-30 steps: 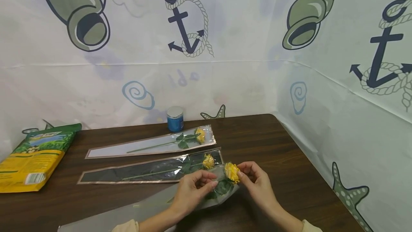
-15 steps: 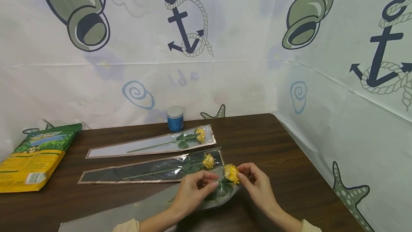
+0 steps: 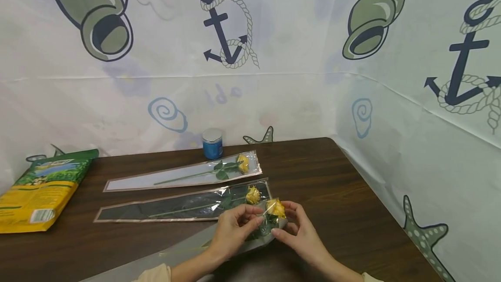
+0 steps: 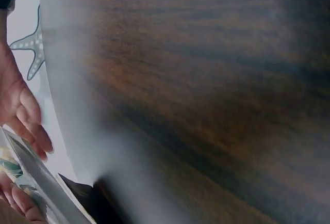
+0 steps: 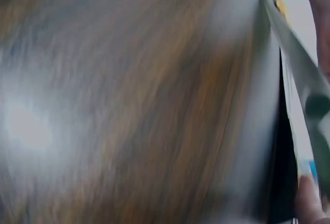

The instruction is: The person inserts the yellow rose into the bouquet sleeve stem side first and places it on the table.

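A yellow rose (image 3: 275, 207) with green leaves lies in the wide end of a long grey-backed, clear-fronted flower sleeve (image 3: 176, 253). My left hand (image 3: 235, 232) pinches the clear film just left of the bloom, thumb and forefinger together. My right hand (image 3: 303, 232) holds the sleeve's open end, thumb at its lower edge and fingers curled behind the bloom. In the left wrist view the right hand's fingers (image 4: 31, 115) reach the sleeve's edge (image 4: 44, 182). In the right wrist view a thumb (image 5: 308, 198) touches the sleeve (image 5: 296, 64). The stem's lower part is hidden by my left arm.
Behind my hands lie a black-backed sleeve (image 3: 125, 213) and a white-backed sleeve (image 3: 133, 183), each with a yellow rose inside. A blue jar (image 3: 212, 145) stands at the table's back edge. A green and yellow pouch (image 3: 43, 195) lies at the left on the brown table (image 3: 313, 169).
My right hand has moved from the bloom's petals down to the sleeve's open edge. The rose has shifted slightly left, deeper into the sleeve. My left hand stays almost in place.
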`<act>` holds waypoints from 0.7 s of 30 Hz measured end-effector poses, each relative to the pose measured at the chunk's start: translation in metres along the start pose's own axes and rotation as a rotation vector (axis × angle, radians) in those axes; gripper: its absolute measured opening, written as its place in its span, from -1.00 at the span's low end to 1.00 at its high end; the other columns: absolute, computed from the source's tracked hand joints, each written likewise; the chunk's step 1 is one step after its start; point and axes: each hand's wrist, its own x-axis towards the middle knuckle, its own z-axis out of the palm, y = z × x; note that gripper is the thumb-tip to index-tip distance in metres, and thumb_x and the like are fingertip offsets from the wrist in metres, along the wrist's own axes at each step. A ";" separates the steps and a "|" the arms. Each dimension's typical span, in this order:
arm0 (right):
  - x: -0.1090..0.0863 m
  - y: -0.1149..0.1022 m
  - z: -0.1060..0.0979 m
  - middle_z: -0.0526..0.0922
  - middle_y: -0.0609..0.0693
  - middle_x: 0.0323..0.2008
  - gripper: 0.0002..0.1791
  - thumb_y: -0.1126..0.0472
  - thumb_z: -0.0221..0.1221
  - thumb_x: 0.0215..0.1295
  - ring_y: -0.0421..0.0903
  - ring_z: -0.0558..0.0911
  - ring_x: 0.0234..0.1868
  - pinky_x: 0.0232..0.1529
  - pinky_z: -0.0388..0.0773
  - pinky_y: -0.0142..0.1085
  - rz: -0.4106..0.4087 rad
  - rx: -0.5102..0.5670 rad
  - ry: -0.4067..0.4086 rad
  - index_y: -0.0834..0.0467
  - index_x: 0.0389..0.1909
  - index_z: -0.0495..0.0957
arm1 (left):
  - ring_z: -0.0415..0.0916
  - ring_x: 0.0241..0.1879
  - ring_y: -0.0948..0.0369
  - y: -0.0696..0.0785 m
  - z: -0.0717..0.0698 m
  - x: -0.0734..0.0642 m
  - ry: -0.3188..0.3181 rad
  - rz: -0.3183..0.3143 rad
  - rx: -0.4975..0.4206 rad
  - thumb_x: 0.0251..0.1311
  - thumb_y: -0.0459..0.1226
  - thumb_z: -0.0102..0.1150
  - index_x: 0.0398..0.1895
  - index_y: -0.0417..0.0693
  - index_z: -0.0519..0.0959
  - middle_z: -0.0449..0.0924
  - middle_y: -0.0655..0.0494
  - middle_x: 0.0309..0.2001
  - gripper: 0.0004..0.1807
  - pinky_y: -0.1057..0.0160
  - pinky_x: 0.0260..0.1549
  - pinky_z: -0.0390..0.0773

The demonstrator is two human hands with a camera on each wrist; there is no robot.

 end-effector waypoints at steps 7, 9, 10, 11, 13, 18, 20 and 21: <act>-0.001 -0.002 0.007 0.25 0.30 0.06 -0.24 0.43 0.25 0.11 -0.12 0.61 -0.32 -0.34 0.61 -0.32 0.081 0.110 0.013 0.20 0.28 0.06 | 0.48 -0.45 0.44 -0.003 -0.005 -0.002 -0.053 0.003 0.104 0.07 -0.25 0.33 -0.13 -0.17 0.61 0.62 0.09 -0.40 -0.70 0.42 -0.45 0.54; -0.001 -0.002 0.006 0.25 0.27 0.05 -0.26 0.45 0.24 0.10 -0.11 0.61 -0.29 -0.32 0.60 -0.33 0.083 0.119 0.047 0.17 0.26 0.09 | 0.42 -0.46 0.46 -0.004 -0.010 -0.005 -0.067 0.051 0.222 0.02 -0.17 0.37 -0.04 -0.16 0.59 0.54 0.17 -0.39 -0.57 0.45 -0.48 0.50; -0.002 -0.002 0.006 0.25 0.26 0.05 -0.26 0.46 0.24 0.10 -0.10 0.60 -0.28 -0.31 0.59 -0.33 0.081 0.124 0.064 0.16 0.26 0.11 | 0.36 -0.48 0.47 -0.005 -0.014 -0.007 -0.072 0.074 0.301 -0.02 -0.11 0.39 0.01 -0.14 0.57 0.49 0.22 -0.39 -0.49 0.47 -0.50 0.46; -0.002 -0.003 0.005 0.26 0.25 0.04 -0.27 0.47 0.24 0.09 -0.09 0.60 -0.27 -0.30 0.59 -0.33 0.080 0.127 0.080 0.15 0.26 0.12 | 0.28 -0.51 0.48 -0.006 -0.017 -0.010 -0.076 0.102 0.388 -0.07 -0.06 0.41 0.05 -0.14 0.55 0.41 0.27 -0.40 -0.41 0.49 -0.53 0.40; -0.003 -0.003 0.003 0.27 0.24 0.03 -0.28 0.49 0.23 0.09 -0.08 0.59 -0.26 -0.29 0.58 -0.34 0.076 0.134 0.104 0.15 0.25 0.15 | 0.14 -0.53 0.47 -0.008 -0.024 -0.016 -0.092 0.138 0.560 -0.17 0.05 0.43 0.12 -0.11 0.52 0.26 0.34 -0.42 -0.26 0.50 -0.60 0.26; -0.006 -0.002 0.003 0.26 0.29 0.10 -0.33 0.49 0.21 0.11 -0.15 0.58 -0.19 -0.24 0.55 -0.40 0.024 0.097 0.061 0.29 0.25 0.18 | 0.01 -0.55 0.46 -0.014 -0.030 -0.028 -0.156 0.150 0.769 -0.23 0.20 0.38 0.21 0.01 0.47 0.09 0.36 -0.44 -0.13 0.48 -0.68 0.09; -0.007 -0.001 0.004 0.25 0.33 0.15 -0.35 0.48 0.20 0.11 -0.22 0.55 -0.20 -0.25 0.53 -0.43 0.005 0.080 0.026 0.36 0.24 0.19 | 0.01 -0.56 0.46 -0.015 -0.029 -0.029 -0.176 0.139 0.764 -0.21 0.18 0.38 0.21 0.04 0.47 0.09 0.36 -0.43 -0.16 0.48 -0.69 0.08; -0.008 -0.001 0.004 0.23 0.34 0.18 -0.35 0.48 0.20 0.12 -0.24 0.54 -0.22 -0.27 0.52 -0.45 0.001 0.072 0.009 0.39 0.24 0.19 | 0.01 -0.56 0.46 -0.016 -0.029 -0.030 -0.185 0.134 0.755 -0.20 0.16 0.38 0.21 0.06 0.47 0.09 0.36 -0.43 -0.18 0.47 -0.69 0.08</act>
